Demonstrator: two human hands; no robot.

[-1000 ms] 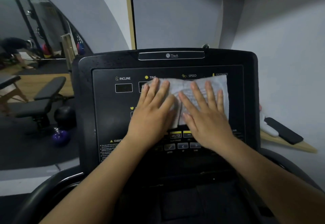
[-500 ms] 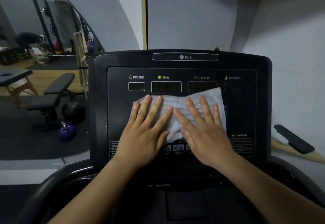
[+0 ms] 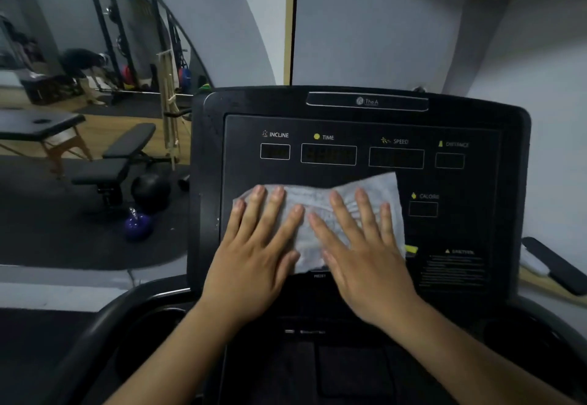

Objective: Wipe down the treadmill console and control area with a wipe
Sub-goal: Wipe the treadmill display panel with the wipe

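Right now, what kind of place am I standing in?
Most likely a gym. You are at a treadmill console with INCLINE, TIME and SPEED readouts, and to the left there is a black weight bench, a purple kettlebell and a tall black rack.

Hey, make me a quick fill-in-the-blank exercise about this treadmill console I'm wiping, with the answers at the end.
1. On the black treadmill console, the leftmost window in the top row is labelled ___.
2. The left hand and right hand press a crumpled white wipe flat; the small window to its right is labelled ___.
3. The top-row window just left of SPEED is labelled ___.

Missing words: INCLINE; CALORIE; TIME
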